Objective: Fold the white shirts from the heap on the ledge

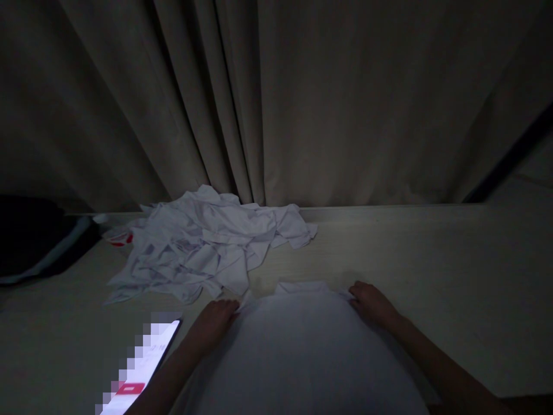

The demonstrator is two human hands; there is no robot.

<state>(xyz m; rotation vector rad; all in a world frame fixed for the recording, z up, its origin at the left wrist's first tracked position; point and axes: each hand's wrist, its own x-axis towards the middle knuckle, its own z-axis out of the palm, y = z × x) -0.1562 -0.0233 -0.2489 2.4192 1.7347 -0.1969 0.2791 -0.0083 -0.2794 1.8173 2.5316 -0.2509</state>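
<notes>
A white collared shirt (302, 346) is stretched between my two hands, its collar (301, 287) at the far edge. My left hand (218, 320) is closed on the shirt's left shoulder area. On the other side, my right hand (369, 300) pinches the opposite shoulder. The lower part of the shirt runs out of view at the bottom. Just beyond my left hand lies a crumpled heap of white cloth (207, 242), loosely piled; single pieces in it are hard to tell apart.
A lit phone or tablet screen (142, 357), partly blurred out, lies beside my left forearm. Dark fabric or a bag (34, 242) with a pale stripe sits at far left, near a small red-and-white item (121, 237). Long curtains (345, 104) hang behind the pale floor (432, 259).
</notes>
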